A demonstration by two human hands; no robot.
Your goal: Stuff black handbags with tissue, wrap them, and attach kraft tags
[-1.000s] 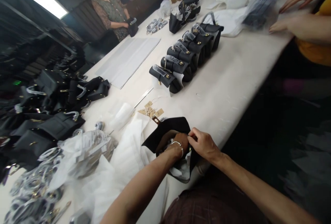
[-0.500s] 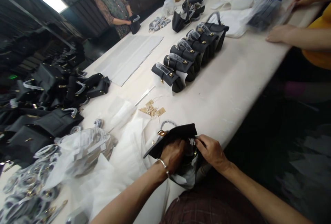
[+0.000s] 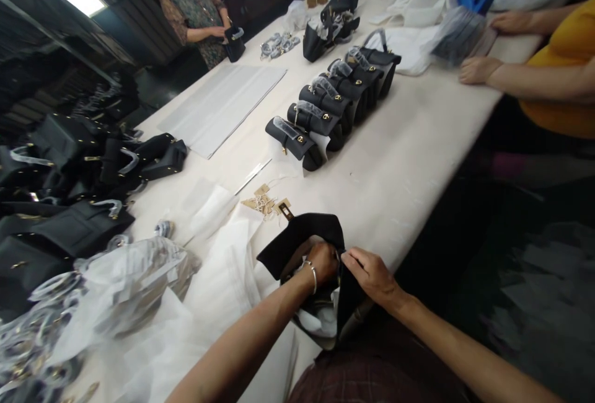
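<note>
A black handbag with its flap lifted sits at the near edge of the white table. My left hand, with a silver bracelet at the wrist, reaches inside the bag's mouth, fingers curled among white stuffing paper. My right hand pinches the bag's rim just to the right. A gold clasp shows at the flap's tip.
A row of several finished black bags stands mid-table. Paper tags and white tissue lie near the bag. Loose bags pile up at the left. A person in orange works at the right; another person stands at the far end.
The bag's flap has swung up and open again, and my left hand has gone deeper into the bag. My right hand stays on the rim.
</note>
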